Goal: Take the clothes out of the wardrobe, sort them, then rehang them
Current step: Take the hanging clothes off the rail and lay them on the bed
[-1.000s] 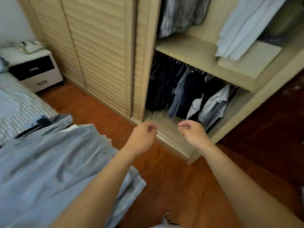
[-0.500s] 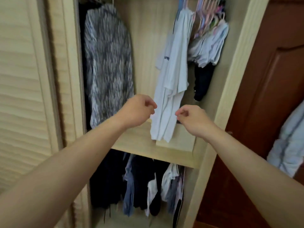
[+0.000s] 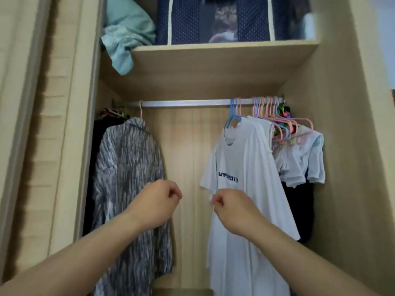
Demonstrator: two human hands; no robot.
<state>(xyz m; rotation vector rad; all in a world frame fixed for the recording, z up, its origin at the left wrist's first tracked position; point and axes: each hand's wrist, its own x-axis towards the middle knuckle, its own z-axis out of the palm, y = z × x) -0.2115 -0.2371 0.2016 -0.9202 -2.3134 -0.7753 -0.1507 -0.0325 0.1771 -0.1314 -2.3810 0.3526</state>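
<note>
The open wardrobe has a metal rail (image 3: 188, 102). A grey-and-white patterned garment (image 3: 128, 167) hangs at its left on a white hanger, with dark clothes (image 3: 100, 133) behind it. At the right hangs a white T-shirt (image 3: 241, 159) with dark lettering on a blue hanger, then more white tops (image 3: 301, 161) and a dark garment (image 3: 303, 210) on pink hangers. My left hand (image 3: 158, 201) is raised in front of the patterned garment, fingers curled, holding nothing. My right hand (image 3: 230, 208) is curled in front of the T-shirt's sleeve hem, with nothing visibly in it.
On the upper shelf (image 3: 224, 50) lie a crumpled teal cloth (image 3: 126, 39) and a navy dotted storage bag (image 3: 213, 18). A louvred sliding door (image 3: 42, 124) stands at the left. The rail between the two clothing groups is bare.
The view has swung up from the floor and lower rail to the upper hanging section. Both hands have risen with it, keeping the same curled shape and holding nothing.
</note>
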